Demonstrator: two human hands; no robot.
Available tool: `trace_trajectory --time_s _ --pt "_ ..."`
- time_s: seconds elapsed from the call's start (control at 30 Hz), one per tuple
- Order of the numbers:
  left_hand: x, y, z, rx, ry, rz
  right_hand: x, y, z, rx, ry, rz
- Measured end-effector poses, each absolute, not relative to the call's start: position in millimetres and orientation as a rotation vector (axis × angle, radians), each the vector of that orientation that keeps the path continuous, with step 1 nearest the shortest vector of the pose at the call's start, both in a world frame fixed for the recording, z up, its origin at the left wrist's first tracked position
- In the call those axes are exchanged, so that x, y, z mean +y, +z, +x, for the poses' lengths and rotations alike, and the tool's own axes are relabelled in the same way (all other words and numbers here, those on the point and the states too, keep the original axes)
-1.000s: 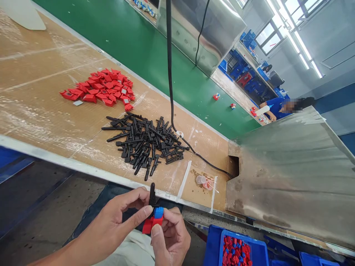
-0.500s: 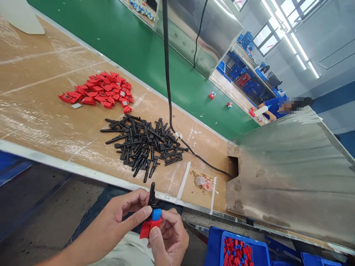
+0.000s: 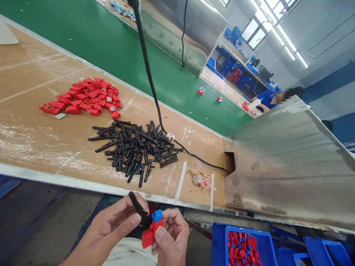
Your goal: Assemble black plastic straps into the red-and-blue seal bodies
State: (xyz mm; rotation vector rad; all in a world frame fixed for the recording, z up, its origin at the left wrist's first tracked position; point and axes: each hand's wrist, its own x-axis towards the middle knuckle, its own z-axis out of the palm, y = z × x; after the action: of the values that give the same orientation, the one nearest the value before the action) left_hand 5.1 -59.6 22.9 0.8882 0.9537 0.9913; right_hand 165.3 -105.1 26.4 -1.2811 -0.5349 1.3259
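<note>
Pinched between the fingers and thumb of my left hand is a black toy gun, tilted up to the left. My right hand grips a red toy arm with a blue fist at its upper end. The toy gun's lower end sits close beside the arm; whether they touch I cannot tell. Just beyond my hands, a pile of black toy guns lies on the cardboard-covered bench.
Red plastic parts form a heap at the left. A black cable hangs across the bench. Small pink cups with cotton swabs stand by a metal panel. A blue bin holds red-and-blue parts. A co-worker sits farther back.
The toy gun has come away from the blue fist and tilted to the left with my left hand. The red arm has turned slightly in my right hand. The view has shifted.
</note>
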Motion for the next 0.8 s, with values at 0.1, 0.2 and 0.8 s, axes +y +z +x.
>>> trace_trajectory --time_s 0.1,0.2,0.8 --pt "-61.8 20.8 4.5 0.968 1.135 0.937 -104.8 24.5 160.5 -0.493 1.348 -1.224" --pt "-59.2 22.7 8.7 0.94 1.294 1.065 -105.9 30.0 152.3 -0.466 1.347 -1.248" --pt "-48.7 31.7 4.2 0.72 1.415 1.299 -125.9 19.0 147.7 -0.774 0.969 -1.3"
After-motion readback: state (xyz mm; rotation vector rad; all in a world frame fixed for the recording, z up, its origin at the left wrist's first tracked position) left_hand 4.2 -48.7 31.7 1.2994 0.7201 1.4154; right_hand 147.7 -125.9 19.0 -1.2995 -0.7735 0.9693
